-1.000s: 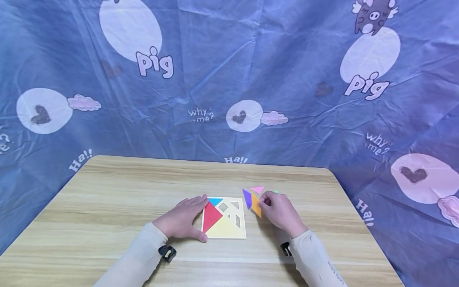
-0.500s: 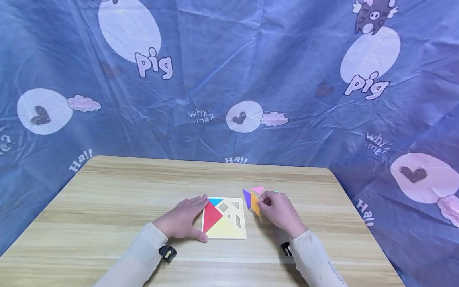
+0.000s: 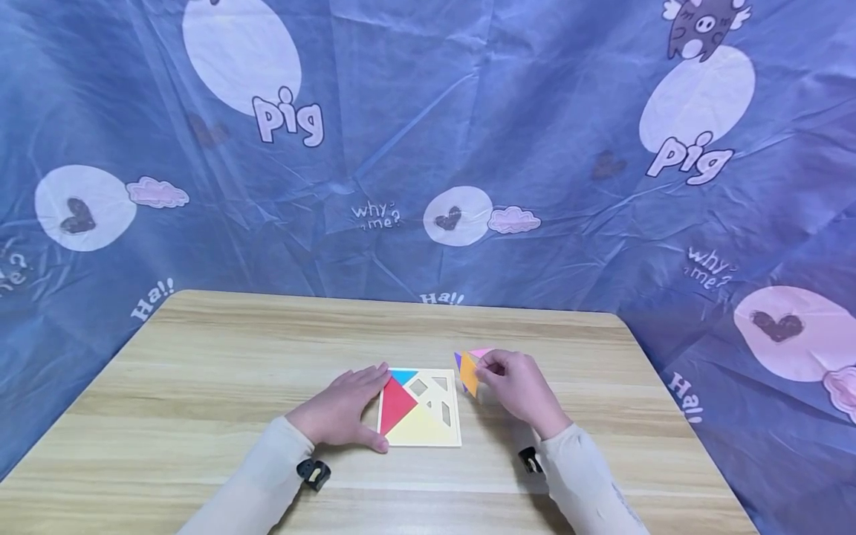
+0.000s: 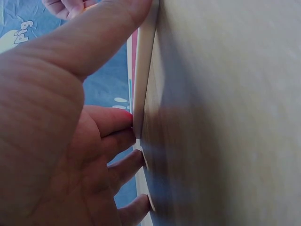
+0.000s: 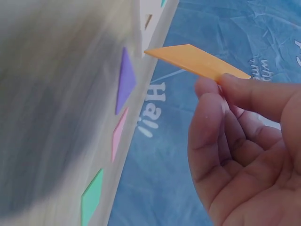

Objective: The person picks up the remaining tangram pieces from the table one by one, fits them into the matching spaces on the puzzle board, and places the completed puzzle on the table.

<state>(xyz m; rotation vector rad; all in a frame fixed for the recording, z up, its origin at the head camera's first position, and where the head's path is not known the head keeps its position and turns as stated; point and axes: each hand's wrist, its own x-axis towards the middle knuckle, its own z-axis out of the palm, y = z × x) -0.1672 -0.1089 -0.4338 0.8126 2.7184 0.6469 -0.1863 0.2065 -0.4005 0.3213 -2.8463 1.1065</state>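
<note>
My right hand (image 3: 521, 386) pinches an orange parallelogram tangram piece (image 5: 197, 61) between thumb and fingertips, tilted up off the table. Left of it lies the square tangram board (image 3: 421, 444). Red (image 3: 397, 405), pale yellow (image 3: 420, 429) and blue (image 3: 403, 377) triangles fill part of it, beside several bare cutouts. My left hand (image 3: 339, 411) rests along the board's left side, fingers extended, thumb at the near corner and fingertips at the far one. A purple triangle (image 5: 125, 82), a pink triangle (image 5: 119, 135) and a green piece (image 5: 91, 197) lie on the table; the right hand hides the green one in the head view.
The wood-grain table (image 3: 267, 334) runs back to a blue printed cloth (image 3: 368, 148) hung behind it. Both wrists carry black camera mounts, one seen below the left wrist (image 3: 313, 472).
Held in my right hand, the orange piece has shifted slightly left and up, now overlapping the purple triangle in the head view. The green piece has gone behind the hand. My left hand stays put.
</note>
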